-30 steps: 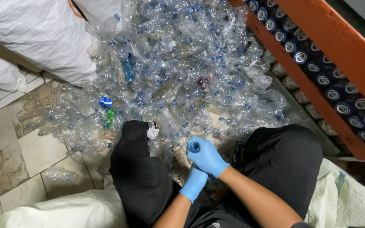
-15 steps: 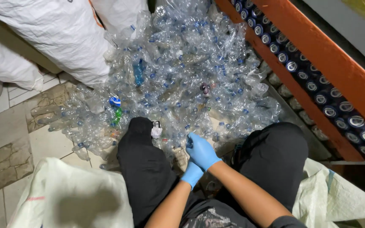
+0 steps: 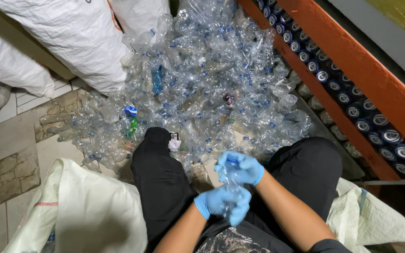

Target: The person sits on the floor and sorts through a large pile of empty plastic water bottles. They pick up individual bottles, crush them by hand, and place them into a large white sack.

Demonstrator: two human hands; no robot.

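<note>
A great heap of crushed clear plastic bottles [image 3: 202, 79] covers the tiled floor [image 3: 5, 154] ahead of the seated person, banked between white woven sacks [image 3: 71, 37] at the upper left and an orange rack [image 3: 352, 61] lined with can ends [image 3: 352, 110] on the right. An open sack [image 3: 90, 211] lies by the left knee, another [image 3: 376, 220] by the right. Between the black-trousered legs [image 3: 165, 182], both blue-gloved hands hold one clear bottle [image 3: 232, 180] above the lap. Its long axis runs roughly away from the body, blue-capped end pointing toward the heap. The right hand [image 3: 241, 168] is closed around the far, cap end; the left hand [image 3: 223, 202], nearer the body, is wrapped around the lower part. The bottle lies between the two hands, touching both.
</note>
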